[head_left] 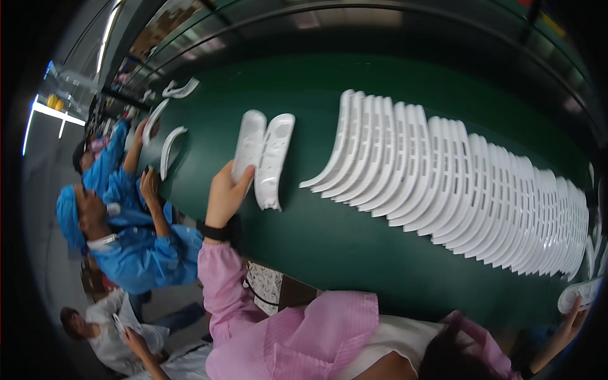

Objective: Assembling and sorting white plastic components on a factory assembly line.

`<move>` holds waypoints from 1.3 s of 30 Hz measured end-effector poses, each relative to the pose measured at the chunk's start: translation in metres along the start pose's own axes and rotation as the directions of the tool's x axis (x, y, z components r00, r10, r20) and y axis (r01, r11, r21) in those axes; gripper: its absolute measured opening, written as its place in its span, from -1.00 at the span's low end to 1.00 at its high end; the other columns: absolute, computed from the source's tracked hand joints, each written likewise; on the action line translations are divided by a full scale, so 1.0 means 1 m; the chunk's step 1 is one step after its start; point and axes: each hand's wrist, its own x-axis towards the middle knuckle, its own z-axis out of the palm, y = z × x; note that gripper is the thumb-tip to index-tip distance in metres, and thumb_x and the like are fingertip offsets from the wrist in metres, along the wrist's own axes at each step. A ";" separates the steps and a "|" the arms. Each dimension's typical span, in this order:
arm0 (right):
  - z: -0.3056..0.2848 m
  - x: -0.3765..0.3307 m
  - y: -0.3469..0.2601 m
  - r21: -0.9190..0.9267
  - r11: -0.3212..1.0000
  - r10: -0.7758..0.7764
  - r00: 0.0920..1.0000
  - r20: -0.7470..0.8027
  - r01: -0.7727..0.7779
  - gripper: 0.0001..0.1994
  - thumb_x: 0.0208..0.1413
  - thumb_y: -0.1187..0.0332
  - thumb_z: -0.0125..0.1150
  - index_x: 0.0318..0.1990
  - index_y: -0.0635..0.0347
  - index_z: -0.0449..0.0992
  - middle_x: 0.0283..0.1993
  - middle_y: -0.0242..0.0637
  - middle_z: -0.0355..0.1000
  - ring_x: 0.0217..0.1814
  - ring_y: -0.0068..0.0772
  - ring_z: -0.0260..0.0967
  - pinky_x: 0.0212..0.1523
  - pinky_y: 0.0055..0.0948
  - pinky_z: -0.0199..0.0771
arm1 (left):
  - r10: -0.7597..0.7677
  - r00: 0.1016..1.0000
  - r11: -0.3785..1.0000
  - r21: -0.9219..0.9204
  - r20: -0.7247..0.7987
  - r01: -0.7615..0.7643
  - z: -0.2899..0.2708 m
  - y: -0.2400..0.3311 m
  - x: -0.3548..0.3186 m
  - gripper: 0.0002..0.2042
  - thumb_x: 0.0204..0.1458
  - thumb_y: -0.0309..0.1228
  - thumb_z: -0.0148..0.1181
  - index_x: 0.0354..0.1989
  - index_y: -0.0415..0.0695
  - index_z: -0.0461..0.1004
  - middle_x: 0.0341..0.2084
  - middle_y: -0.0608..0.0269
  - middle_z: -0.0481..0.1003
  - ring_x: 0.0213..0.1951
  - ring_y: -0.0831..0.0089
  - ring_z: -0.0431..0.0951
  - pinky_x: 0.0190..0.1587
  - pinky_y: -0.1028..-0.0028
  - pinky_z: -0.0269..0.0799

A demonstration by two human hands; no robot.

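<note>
My left hand is closed on the lower end of a long, white, curved plastic shell, thumb on its near side. Right against it lies a second white shell, its hollow, ribbed side facing up. At the far right edge, my right hand grips a white plastic piece with a rounded, perforated end; the rim of the view cuts off part of it. Between my hands, a long row of nested white curved shells with slots stretches across the green work surface.
Co-workers in blue work along the left side of the surface. Several loose white pieces lie near them. Metal rails run along the far side. Another person in a light shirt is at lower left.
</note>
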 end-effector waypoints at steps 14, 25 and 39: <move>0.171 -0.061 -0.135 0.484 0.780 -0.610 0.310 0.729 0.396 -0.40 0.03 0.45 0.31 0.22 0.35 0.20 0.08 -0.19 0.30 0.11 -0.34 0.30 0.18 -0.33 0.21 | 0.008 0.998 0.980 -0.199 0.070 0.006 0.003 0.019 -0.030 -0.48 0.08 -0.45 0.14 0.25 -0.04 0.22 -0.20 0.07 0.51 -0.32 0.31 0.56 -0.22 0.38 0.47; 0.252 -0.148 -0.182 0.753 0.481 -0.703 -0.316 0.637 0.449 -0.42 -0.07 0.42 0.31 0.16 0.41 0.32 -0.22 -0.20 0.43 -0.34 -0.46 0.38 -0.23 -0.49 0.37 | 0.214 0.973 0.951 -0.207 -0.090 -0.228 0.029 0.039 -0.040 -0.53 -0.01 -0.33 0.21 0.10 -0.19 0.31 -0.18 0.00 0.50 -0.12 0.06 0.50 -0.08 0.24 0.41; 0.260 -0.204 -0.222 0.581 0.742 -0.446 -0.400 0.801 0.334 -0.82 0.04 0.47 0.29 -0.21 0.30 0.49 -0.50 -0.42 0.35 -0.46 -0.65 0.23 -0.48 -0.61 0.26 | 0.238 0.971 0.932 -0.281 0.002 -0.228 0.021 0.032 -0.060 -0.68 0.12 -0.39 0.10 0.05 -0.14 0.35 -0.19 0.08 0.47 -0.12 0.08 0.41 -0.07 0.17 0.32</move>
